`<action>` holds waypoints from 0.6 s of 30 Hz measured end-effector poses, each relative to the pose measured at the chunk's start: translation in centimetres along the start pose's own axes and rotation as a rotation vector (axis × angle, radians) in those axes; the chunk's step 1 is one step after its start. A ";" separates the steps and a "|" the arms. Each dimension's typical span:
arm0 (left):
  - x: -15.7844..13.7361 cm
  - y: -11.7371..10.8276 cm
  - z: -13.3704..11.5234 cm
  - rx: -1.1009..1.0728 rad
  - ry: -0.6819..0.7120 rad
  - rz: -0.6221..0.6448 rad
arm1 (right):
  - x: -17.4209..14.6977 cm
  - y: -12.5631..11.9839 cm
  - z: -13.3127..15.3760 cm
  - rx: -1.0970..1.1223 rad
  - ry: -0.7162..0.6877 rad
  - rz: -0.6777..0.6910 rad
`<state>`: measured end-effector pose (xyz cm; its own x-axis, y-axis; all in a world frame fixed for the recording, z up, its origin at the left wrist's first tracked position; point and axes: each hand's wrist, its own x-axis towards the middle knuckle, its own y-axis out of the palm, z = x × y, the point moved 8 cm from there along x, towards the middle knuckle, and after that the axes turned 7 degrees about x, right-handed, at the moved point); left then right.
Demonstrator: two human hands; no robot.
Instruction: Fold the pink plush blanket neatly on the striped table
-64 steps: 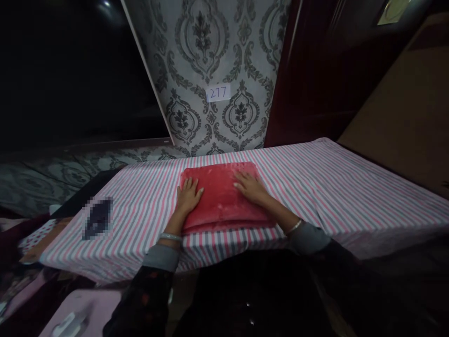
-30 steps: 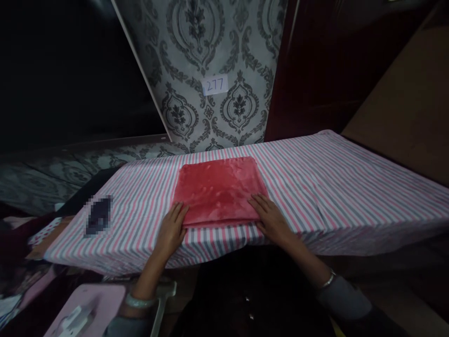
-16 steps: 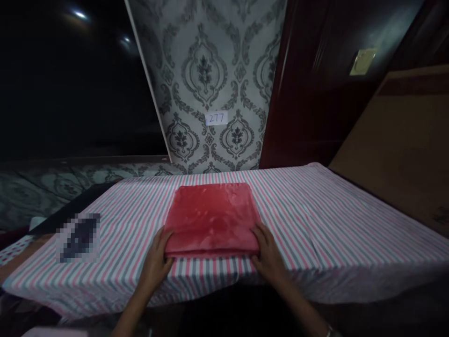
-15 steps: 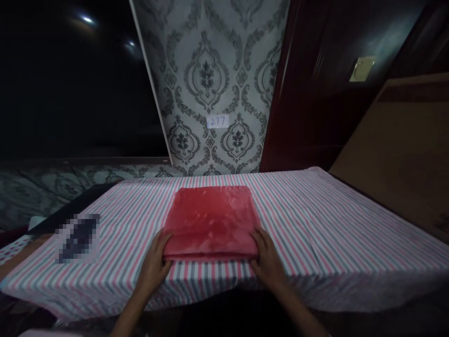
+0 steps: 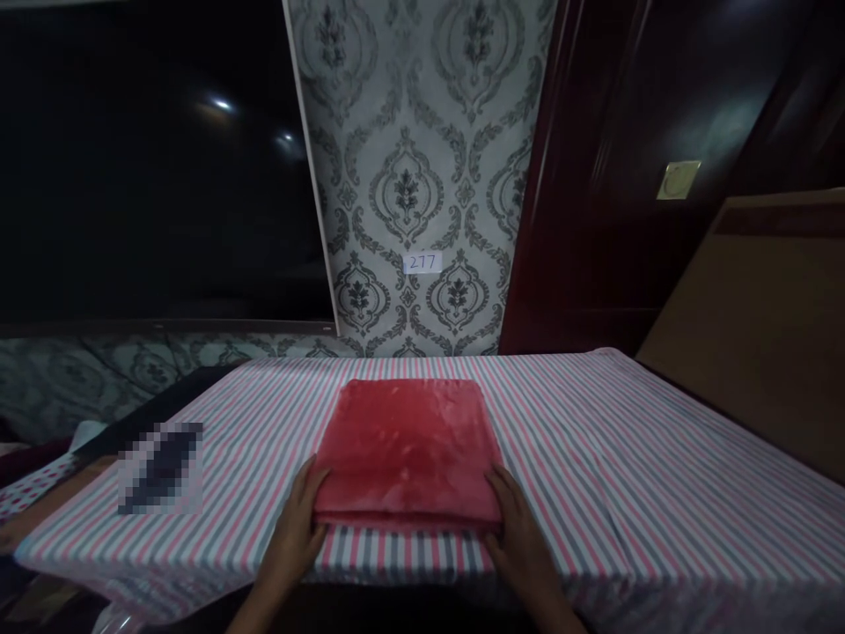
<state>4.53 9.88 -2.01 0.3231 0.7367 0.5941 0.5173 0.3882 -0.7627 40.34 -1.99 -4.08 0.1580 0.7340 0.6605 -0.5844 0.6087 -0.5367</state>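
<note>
Gripping the two near corners of a folded red plush cloth (image 5: 409, 449), the person's bare left hand (image 5: 296, 528) and bare right hand (image 5: 520, 537) sit equally close, its front edge running between them and its flat, patchily shiny rectangle lying ahead on a pink-grey-white striped tablecloth (image 5: 660, 475).

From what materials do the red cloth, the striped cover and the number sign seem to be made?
Red cloth: seemingly plush or velvet-like fabric, softly shiny, with lighter and darker patches.
Striped cover: matte fabric, perhaps cotton; it wrinkles where it hangs down in front.
Number sign: probably plain white paper, since it looks flat and bears handwritten-looking digits.
</note>
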 end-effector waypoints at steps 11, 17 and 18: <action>-0.3 -0.2 -0.2 -0.020 -0.041 -0.039 | -0.6 0.0 -1.1 -0.047 -0.082 -0.027; 3.1 -3.0 -1.2 0.008 0.021 -0.019 | 3.6 -2.6 0.0 -0.120 -0.252 -0.044; 4.4 -4.2 -1.7 0.005 0.036 -0.034 | 5.1 -3.7 0.6 -0.104 -0.260 -0.075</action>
<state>5.13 10.54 4.26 0.3333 0.7027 0.6285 0.5244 0.4159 -0.7430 42.85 -0.70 1.54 -0.0196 0.5916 0.8060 -0.4922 0.6960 -0.5228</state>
